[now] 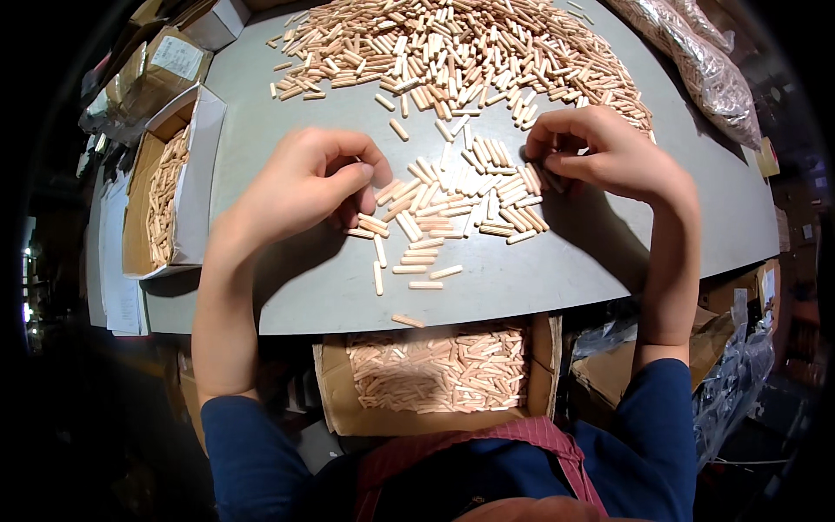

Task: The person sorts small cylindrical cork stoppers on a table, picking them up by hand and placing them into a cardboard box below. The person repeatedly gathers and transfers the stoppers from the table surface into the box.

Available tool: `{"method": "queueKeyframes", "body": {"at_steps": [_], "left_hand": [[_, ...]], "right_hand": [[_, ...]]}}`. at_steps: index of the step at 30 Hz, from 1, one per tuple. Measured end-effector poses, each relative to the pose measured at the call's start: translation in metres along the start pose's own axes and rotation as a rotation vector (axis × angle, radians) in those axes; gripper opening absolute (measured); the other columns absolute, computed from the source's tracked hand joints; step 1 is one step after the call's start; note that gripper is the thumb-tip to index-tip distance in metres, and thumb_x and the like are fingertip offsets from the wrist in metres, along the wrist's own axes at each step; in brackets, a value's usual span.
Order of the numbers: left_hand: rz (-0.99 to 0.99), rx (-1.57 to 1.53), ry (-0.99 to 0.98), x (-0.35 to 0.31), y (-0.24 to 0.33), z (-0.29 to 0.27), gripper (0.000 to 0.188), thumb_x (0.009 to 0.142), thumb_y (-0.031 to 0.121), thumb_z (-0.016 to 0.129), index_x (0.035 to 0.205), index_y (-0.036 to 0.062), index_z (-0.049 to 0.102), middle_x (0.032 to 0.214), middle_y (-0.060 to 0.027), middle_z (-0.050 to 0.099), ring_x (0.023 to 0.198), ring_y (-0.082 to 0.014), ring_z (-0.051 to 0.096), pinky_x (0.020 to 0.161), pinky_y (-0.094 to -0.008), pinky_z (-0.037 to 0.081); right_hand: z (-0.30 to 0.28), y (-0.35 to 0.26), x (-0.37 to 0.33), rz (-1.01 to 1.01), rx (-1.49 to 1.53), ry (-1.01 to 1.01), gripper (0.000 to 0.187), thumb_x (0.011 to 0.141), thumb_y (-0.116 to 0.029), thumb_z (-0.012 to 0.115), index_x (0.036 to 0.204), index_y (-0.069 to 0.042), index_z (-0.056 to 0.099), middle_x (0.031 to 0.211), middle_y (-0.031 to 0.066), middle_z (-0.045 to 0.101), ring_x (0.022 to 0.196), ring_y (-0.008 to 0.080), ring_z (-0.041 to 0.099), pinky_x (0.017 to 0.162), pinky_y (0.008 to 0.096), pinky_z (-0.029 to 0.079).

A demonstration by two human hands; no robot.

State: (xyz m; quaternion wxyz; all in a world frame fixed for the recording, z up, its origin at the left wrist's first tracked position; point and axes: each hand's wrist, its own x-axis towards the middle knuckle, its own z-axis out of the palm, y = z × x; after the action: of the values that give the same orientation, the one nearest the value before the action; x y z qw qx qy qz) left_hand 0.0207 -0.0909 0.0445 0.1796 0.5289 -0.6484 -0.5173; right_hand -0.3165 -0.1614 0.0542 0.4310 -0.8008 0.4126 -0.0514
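Note:
Short, ribbed wooden dowels (435, 209) lie spread in a loose patch on the grey table (339, 300), between my two hands. At the left side of this patch is my left hand (304, 183), its fingers curled and the tips down beside a few dowels. My right hand (609, 157) rests at the patch's right side, also closed, with thumb and fingers bent together. The curled fingers hide whatever either hand may hold. A single dowel (408, 321) lies apart near the table's front edge.
A large heap of dowels (452, 52) covers the far part of the table. On the left stands a white carton (196, 174) partly filled with dowels. Below the front edge, an open cardboard box (383, 424) holds many more. A filled plastic bag (704, 78) lies at far right.

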Motion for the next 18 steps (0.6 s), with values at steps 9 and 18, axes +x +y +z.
{"method": "queueKeyframes", "body": {"at_steps": [9,18], "left_hand": [[-0.029,-0.015,0.012,-0.001,0.0,0.001,0.021,0.102,0.01,0.053,0.108,-0.0022,0.069,0.077,-0.0025,0.069,0.061,-0.0077,0.063,0.056,-0.0222,0.05],[-0.007,0.026,0.018,-0.001,0.001,0.003,0.021,0.104,0.012,0.053,0.108,-0.0008,0.069,0.076,-0.0013,0.068,0.061,-0.0066,0.062,0.055,-0.0213,0.05]], "right_hand": [[0.003,-0.007,-0.001,-0.044,-0.007,-0.126,0.02,0.09,-0.003,0.068,0.11,0.002,0.07,0.088,0.0063,0.073,0.078,0.0119,0.07,0.07,0.0289,0.058],[0.019,-0.007,0.007,-0.464,-0.092,-0.042,0.012,0.091,-0.004,0.073,0.102,-0.002,0.075,0.091,0.0053,0.074,0.076,0.0141,0.069,0.062,0.0278,0.052]]}}
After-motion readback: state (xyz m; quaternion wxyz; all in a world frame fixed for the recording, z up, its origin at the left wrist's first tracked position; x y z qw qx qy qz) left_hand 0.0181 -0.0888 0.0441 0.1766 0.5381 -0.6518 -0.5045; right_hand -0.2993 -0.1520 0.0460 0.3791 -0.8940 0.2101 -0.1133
